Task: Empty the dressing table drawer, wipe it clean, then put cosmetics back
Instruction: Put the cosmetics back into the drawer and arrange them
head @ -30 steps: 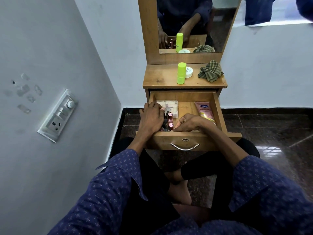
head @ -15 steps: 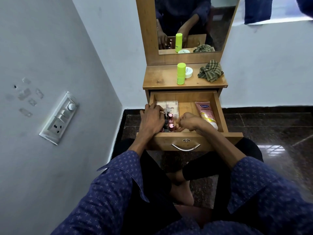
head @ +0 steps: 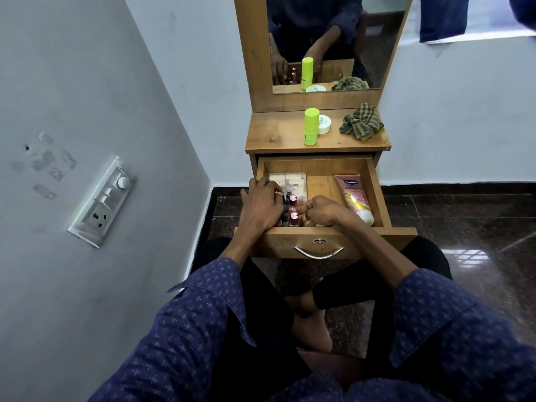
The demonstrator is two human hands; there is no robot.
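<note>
Both hands in the drawer (head: pixel 377 192), left hand (head: pixel 261 204) over the lipsticks (head: pixel 380 203), grip unclear, right hand (head: pixel 317 211) curled, maybe empty; tube (head: pixel 355 195) in, bottle (head: pixel 311 126) and jar (head: pixel 324 124) still on top.

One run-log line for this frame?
open wooden drawer | left hand, right hand among small pink lipsticks | pink lotion tube inside

The left hand (head: pixel 261 203) covers the near-left corner of the drawer (head: pixel 377 195), so whether its fingers hold any of the small pink-capped bottles (head: pixel 380 211) can't be made out. The right hand (head: pixel 319 211) hides what lies under its curled fingers. The pink tube (head: pixel 352 195) carries print too small to read below its brand name. The mirror (head: pixel 333 39) is cut off at the top edge.
</note>
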